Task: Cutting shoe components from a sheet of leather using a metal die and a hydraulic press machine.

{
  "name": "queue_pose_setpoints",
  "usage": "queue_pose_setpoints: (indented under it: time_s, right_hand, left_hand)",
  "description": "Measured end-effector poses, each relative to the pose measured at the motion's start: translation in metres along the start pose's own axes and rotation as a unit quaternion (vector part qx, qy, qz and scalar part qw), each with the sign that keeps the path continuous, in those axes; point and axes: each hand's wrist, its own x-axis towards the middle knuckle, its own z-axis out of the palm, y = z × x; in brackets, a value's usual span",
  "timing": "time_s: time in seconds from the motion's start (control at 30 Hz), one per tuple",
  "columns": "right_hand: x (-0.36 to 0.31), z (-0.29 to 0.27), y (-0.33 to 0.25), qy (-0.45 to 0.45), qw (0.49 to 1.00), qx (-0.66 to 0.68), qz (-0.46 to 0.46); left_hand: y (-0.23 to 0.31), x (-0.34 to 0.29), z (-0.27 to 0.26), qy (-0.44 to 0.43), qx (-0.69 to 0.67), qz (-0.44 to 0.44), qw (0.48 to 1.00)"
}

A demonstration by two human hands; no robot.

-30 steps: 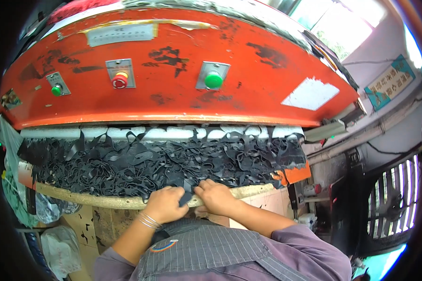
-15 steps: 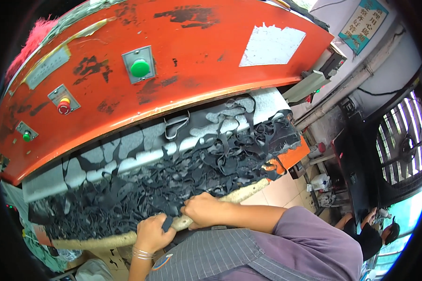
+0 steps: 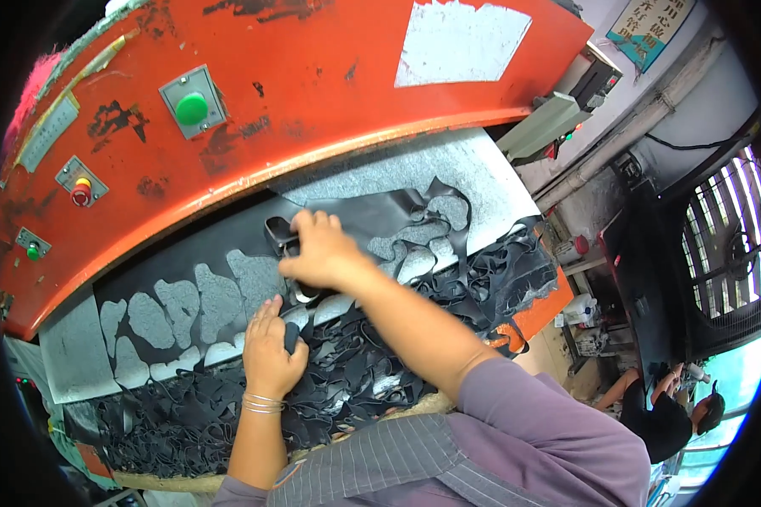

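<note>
Toward eleven o'clock, the orange-red panel (image 3: 338, 118) is showing glossy paint, dark scuffs dulling it in patches. At ten, a green button (image 3: 192, 109) is gleaming like smooth plastic; near one, the torn paper (image 3: 461, 42) is looking matt. The pale board (image 3: 473, 160) is appearing grainy toward half past one, while the black sheet (image 3: 203, 237) at nine is giving a soft, leathery sheen. Nearer centre, the dark tool (image 3: 277, 226) is shining smoothly. Metal bangles (image 3: 263, 403) at seven are glinting; at six, the striped apron (image 3: 372, 456) is showing matt cloth.
</note>
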Motion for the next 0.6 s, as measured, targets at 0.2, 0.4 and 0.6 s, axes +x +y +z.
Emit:
queue_pose_setpoints:
  time_s: [0.2,0.4,0.6]
  right_hand:
    - [0.009,-0.101,0.056,0.009,0.966,-0.061,-0.253]
    - [0.020,-0.113,0.061,-0.221,0.876,-0.222,-0.368]
    - [0.027,-0.100,0.086,-0.207,0.829,-0.280,-0.437]
  left_hand:
    - [-0.002,-0.007,-0.004,0.023,-0.042,0.004,0.999]
    - [0.029,0.010,-0.022,0.005,-0.080,-0.012,0.997]
    - [0.042,0.052,0.012,-0.076,-0.165,0.007,0.983]
